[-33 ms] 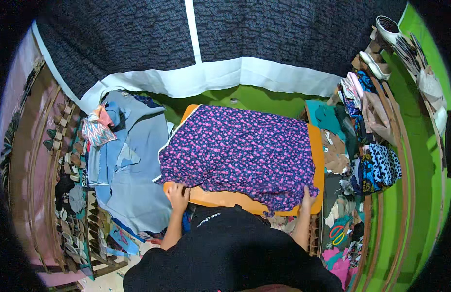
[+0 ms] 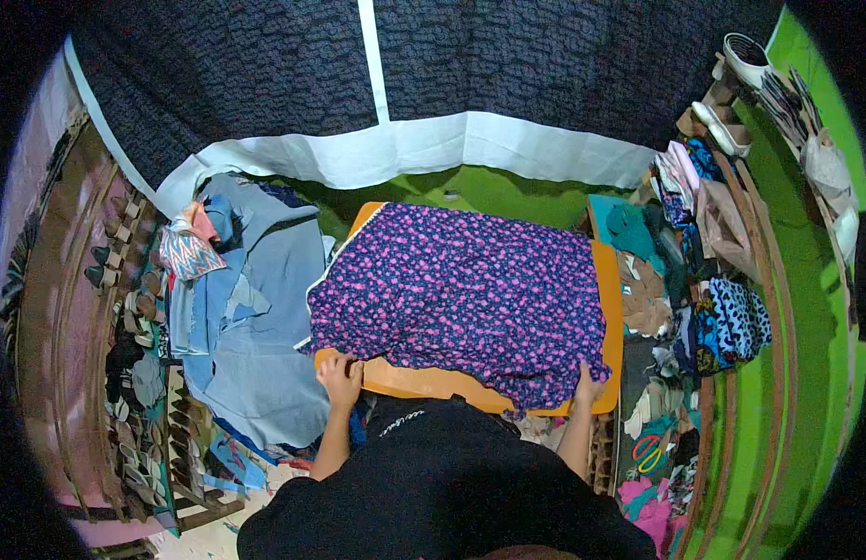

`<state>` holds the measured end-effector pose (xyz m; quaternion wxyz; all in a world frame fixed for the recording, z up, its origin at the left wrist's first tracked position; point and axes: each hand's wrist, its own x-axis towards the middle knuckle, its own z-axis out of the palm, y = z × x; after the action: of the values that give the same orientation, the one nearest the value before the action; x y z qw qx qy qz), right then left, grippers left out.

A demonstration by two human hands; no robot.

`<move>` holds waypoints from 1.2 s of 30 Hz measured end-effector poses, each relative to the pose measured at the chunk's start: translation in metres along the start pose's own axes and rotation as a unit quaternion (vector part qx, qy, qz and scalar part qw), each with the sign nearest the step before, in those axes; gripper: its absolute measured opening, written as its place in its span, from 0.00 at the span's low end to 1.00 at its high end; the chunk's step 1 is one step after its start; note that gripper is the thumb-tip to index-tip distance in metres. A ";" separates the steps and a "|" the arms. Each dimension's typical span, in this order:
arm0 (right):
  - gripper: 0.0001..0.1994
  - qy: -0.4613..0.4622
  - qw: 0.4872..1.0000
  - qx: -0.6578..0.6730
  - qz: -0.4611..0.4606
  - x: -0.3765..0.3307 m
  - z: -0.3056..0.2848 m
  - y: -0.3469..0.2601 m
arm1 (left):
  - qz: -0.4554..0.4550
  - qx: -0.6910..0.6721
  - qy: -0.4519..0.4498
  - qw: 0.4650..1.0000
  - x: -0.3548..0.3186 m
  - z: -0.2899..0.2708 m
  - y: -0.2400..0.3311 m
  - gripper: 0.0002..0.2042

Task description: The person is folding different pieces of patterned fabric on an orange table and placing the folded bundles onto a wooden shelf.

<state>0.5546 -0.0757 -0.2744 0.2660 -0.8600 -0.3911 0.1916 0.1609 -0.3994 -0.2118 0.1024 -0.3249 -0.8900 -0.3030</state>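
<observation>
A dark blue cloth with a pink floral print (image 2: 461, 289) lies spread over an orange table (image 2: 423, 385). Its left side has a pale edging, and its near edge runs unevenly, with small folds at the right. At the table's near left corner, my left hand (image 2: 339, 378) is closed with curled fingers on the cloth's near edge. My right hand (image 2: 589, 385) grips the cloth near its right corner, thumb on top and fingers partly hidden. Bare table shows between the hands and along the right side.
Grey-blue fabric (image 2: 265, 373) is heaped left of the table, with a zigzag-patterned bundle (image 2: 192, 254) on it. Scissors with red and yellow handles (image 2: 647, 454) lie among scraps at right. Folded patterned cloths (image 2: 732, 322) sit on the right rack. A dark curtain (image 2: 545, 65) hangs beyond.
</observation>
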 end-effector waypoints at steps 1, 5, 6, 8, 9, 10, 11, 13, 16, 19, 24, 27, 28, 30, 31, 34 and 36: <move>0.44 -0.074 0.994 0.066 -0.043 -0.042 -0.019 -0.027 | -0.088 -0.007 -0.017 0.996 -0.007 -0.009 -0.008 0.12; 0.40 0.071 0.991 0.011 -0.115 -0.061 -0.006 0.001 | -0.292 -0.027 0.075 0.953 0.014 0.000 -0.025 0.18; 0.40 0.075 0.990 0.010 -0.115 -0.063 -0.006 0.004 | -0.292 -0.030 0.072 0.953 0.029 0.002 -0.023 0.18; 0.38 -0.001 0.990 0.123 -0.074 -0.062 -0.009 0.010 | -0.502 -0.004 0.018 0.864 0.061 0.006 -0.022 0.20; 0.31 -0.020 0.996 0.090 -0.004 -0.063 -0.006 0.007 | -0.505 -0.004 0.026 0.863 0.050 0.031 -0.077 0.20; 0.31 -0.033 0.995 0.091 -0.012 -0.067 -0.003 0.005 | -0.534 -0.152 -0.003 0.832 0.042 0.051 -0.126 0.21; 0.29 -0.189 0.981 0.020 -0.033 -0.075 0.002 0.002 | -0.549 -0.292 -0.016 0.783 0.035 0.050 -0.184 0.21; 0.27 -0.285 0.957 -0.049 -0.020 -0.070 -0.003 0.023 | -0.472 -0.296 -0.014 0.830 0.049 0.068 -0.145 0.19; 0.18 -0.193 0.972 0.104 -0.081 -0.113 -0.025 0.022 | -0.375 -0.338 0.005 0.863 0.069 0.047 -0.088 0.14; 0.15 -0.335 0.928 0.128 -0.104 -0.136 -0.063 -0.001 | -0.391 -0.436 0.151 0.796 0.070 0.026 -0.081 0.15; 0.18 -0.326 0.906 0.063 -0.263 -0.114 -0.104 0.044 | -0.466 -0.568 0.147 0.662 0.082 -0.035 -0.051 0.14; 0.21 -0.290 0.921 -0.055 -0.256 -0.096 -0.088 0.129 | -0.422 -0.737 0.073 0.523 0.060 -0.053 -0.091 0.13; 0.23 -0.292 0.923 -0.103 -0.228 -0.103 -0.093 0.137 | -0.421 -0.737 0.078 0.524 0.046 -0.053 -0.105 0.13; 0.28 -0.313 0.900 -0.268 -0.140 -0.143 -0.114 0.100 | -0.414 -0.655 0.115 0.622 0.008 -0.052 -0.114 0.13; 0.29 -0.217 0.920 -0.305 -0.116 -0.172 -0.127 0.078 | -0.407 -0.640 0.079 0.647 -0.002 -0.059 -0.095 0.14; 0.31 -0.097 0.890 -0.225 -0.385 -0.226 -0.118 0.044 | -0.335 -0.585 -0.028 0.738 -0.041 -0.096 -0.064 0.17; 0.27 -0.205 0.838 -0.062 -0.502 -0.267 -0.099 0.007 | -0.295 -0.451 -0.124 0.833 -0.064 -0.114 -0.051 0.13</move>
<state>0.4462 -0.3168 -0.1692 0.1852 -0.5010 -0.8262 0.1792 0.1764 -0.5321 -0.1698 -0.2612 -0.0914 -0.7131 -0.6441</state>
